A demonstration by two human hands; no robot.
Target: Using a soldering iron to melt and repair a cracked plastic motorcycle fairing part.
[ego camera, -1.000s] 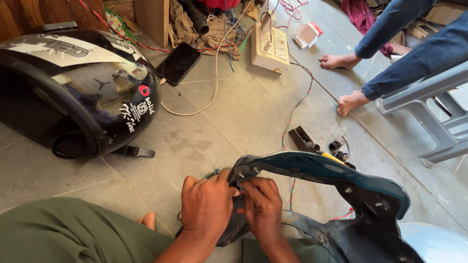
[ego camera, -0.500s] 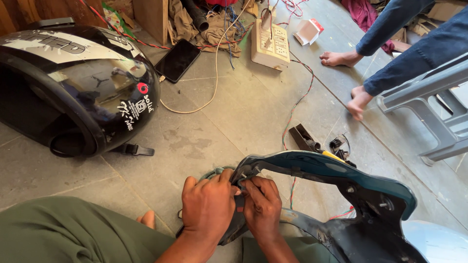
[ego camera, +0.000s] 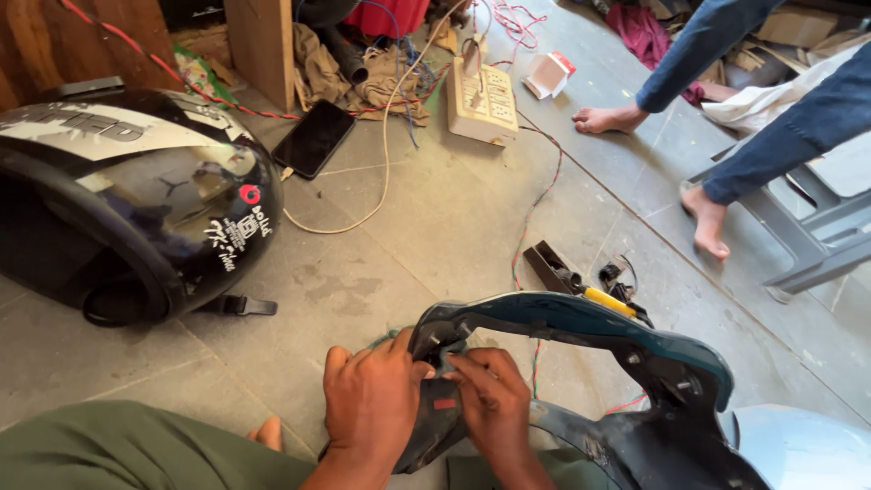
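L hand [ego camera: 370, 404] & R hand [ego camera: 494, 399] both grip near end of teal scooter panel [ego camera: 581, 318]; black helmet [ego camera: 136, 209] far left on floor [ego camera: 381, 272].

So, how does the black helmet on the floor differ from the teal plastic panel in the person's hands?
The black helmet is rounded and closed like a shell; the teal panel is a thin, curved, open frame. The helmet lies alone on the floor, untouched, while the left hand and right hand both grip the panel's near end. The helmet bears white stickers; the panel looks plain. Both are glossy moulded pieces.
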